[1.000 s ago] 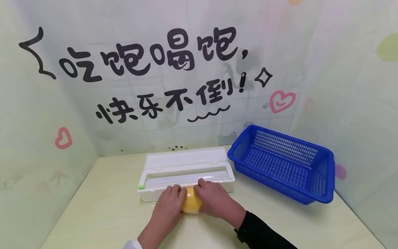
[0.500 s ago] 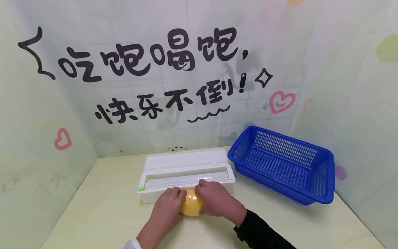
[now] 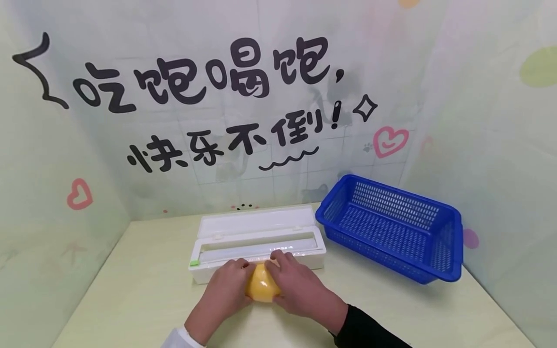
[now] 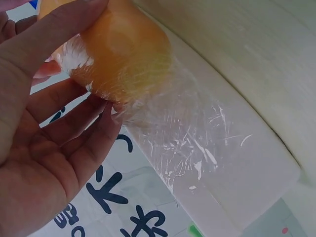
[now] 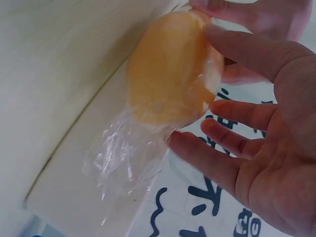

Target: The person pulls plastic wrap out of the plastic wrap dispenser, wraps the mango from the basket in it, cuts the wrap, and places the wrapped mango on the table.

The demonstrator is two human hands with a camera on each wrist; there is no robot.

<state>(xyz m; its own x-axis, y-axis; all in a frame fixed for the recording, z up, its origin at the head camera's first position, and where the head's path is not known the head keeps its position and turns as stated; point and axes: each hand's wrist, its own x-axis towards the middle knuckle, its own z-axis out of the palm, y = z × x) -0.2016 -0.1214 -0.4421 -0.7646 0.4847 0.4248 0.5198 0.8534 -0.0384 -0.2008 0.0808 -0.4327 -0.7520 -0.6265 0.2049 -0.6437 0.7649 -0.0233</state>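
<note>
Both my hands were gripping the rounded yellow thing [image 3: 263, 286], left hand [image 3: 228, 289] at its 9 o'clock, right hand [image 3: 301, 291] at its 3. Thumbs lay over the top, fingers bent in at the edge underneath; probably a two-sided pinch so the clear film [image 4: 197, 140] sat snug and the thing couldn't roll. It was just in front of the white box [image 3: 311, 262], which stood at 12 o'clock, likely set there so film was within easy reach. The lid [image 3: 256, 223] was tipped back, leaving the white roll [image 3: 256, 249] exposed. Blue basket [image 3: 378, 229]: toward 2 o'clock, off to the side, out of my elbows' way I'd guess.

Materials: yellow thing smooth, shiny under the wrap; fruit or something else, couldn't tell. Film thin, glossy, crinkled, spread toward the box; whether it joined the roll, not clear. Box long, smooth, looked like hard plastic, green tab [image 3: 194, 263] near its front corner at 10 o'clock from my grip. Basket rectangular, perforated plastic. Table [image 3: 130, 280] pale, faintly grained.
</note>
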